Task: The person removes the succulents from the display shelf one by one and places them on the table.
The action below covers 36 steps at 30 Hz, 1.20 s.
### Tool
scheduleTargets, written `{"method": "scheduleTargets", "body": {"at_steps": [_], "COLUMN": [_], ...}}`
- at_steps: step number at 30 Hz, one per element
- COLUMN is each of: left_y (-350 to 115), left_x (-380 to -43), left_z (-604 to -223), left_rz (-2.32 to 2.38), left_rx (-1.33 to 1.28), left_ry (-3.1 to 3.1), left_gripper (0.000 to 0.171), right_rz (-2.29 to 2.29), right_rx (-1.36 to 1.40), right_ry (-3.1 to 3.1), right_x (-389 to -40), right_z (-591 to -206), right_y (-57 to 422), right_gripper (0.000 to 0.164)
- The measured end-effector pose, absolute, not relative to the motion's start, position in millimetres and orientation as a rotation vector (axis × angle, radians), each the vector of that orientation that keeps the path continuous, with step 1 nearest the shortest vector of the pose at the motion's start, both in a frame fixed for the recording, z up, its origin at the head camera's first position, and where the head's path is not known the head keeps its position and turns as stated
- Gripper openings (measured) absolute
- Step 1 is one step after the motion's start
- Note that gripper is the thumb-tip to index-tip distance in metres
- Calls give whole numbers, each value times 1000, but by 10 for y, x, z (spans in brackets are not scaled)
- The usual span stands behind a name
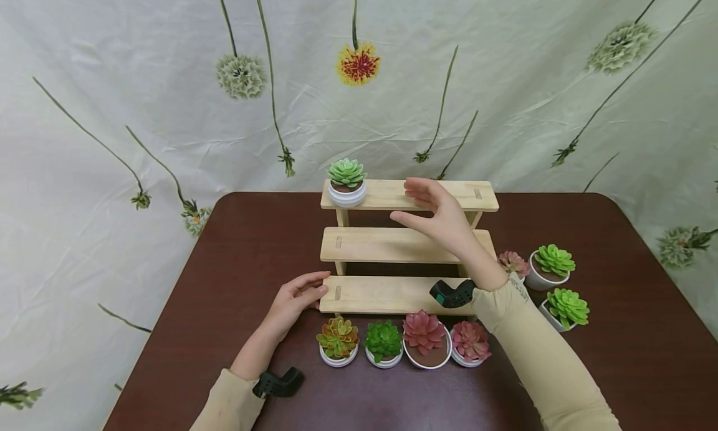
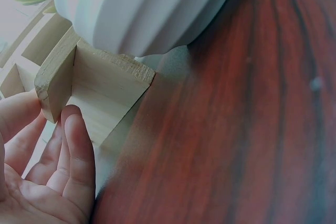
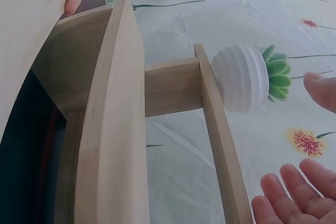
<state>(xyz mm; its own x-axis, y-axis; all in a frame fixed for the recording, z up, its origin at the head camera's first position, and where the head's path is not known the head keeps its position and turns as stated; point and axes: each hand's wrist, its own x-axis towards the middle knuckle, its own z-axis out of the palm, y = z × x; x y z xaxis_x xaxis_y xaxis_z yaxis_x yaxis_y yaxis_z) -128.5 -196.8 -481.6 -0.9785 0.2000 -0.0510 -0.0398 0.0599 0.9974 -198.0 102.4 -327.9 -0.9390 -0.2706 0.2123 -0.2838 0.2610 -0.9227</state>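
A three-tier wooden plant stand (image 1: 407,244) sits on the table, with a pale green succulent in a white ribbed pot (image 1: 346,197) at the left end of its top tier. My left hand (image 1: 296,301) pinches the left end of the lowest tier, thumb on one face and fingers at the other, as the left wrist view shows of the board end (image 2: 55,80). Over the right part of the top tier is my right hand (image 1: 437,216), thumb and fingers spread, nothing between them. In the right wrist view its fingers (image 3: 286,195) appear beside the top board.
Before the stand is a row of potted succulents: orange-green (image 1: 338,337), dark green (image 1: 384,341), large pink (image 1: 424,332) and smaller pink (image 1: 471,342). To its right stand two bright green ones (image 1: 554,261) (image 1: 568,306) and a pink one (image 1: 513,263), partly behind the right arm. A flowered cloth (image 1: 168,76) hangs behind.
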Motion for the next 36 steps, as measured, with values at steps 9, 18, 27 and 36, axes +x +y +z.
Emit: {"method": "scheduleTargets", "body": {"at_steps": [9,18,27,36], "left_y": [-1965,-1967,-1968,-1967], "left_x": [-1292,-1293,-1285,-1286], "left_z": [-4805,-4811,-4818,-4824], "left_rz": [2026,2037,2040,2032], "left_rx": [164,162,151,145], "left_ry": [2156,2157,2154,2167], "left_gripper": [44,42,41,40], "right_rz": [1821,1874,1856,1799], "right_rx": [585,589,550,545], "right_ry": [-2493,-2489,-2560,-2565], "right_x": [-2061,-2137,-2200,-2238], "right_z": [-3296,-3308,-3301,-3277], "right_y": [854,667,487,327], "right_gripper": [66,67,73,81]}}
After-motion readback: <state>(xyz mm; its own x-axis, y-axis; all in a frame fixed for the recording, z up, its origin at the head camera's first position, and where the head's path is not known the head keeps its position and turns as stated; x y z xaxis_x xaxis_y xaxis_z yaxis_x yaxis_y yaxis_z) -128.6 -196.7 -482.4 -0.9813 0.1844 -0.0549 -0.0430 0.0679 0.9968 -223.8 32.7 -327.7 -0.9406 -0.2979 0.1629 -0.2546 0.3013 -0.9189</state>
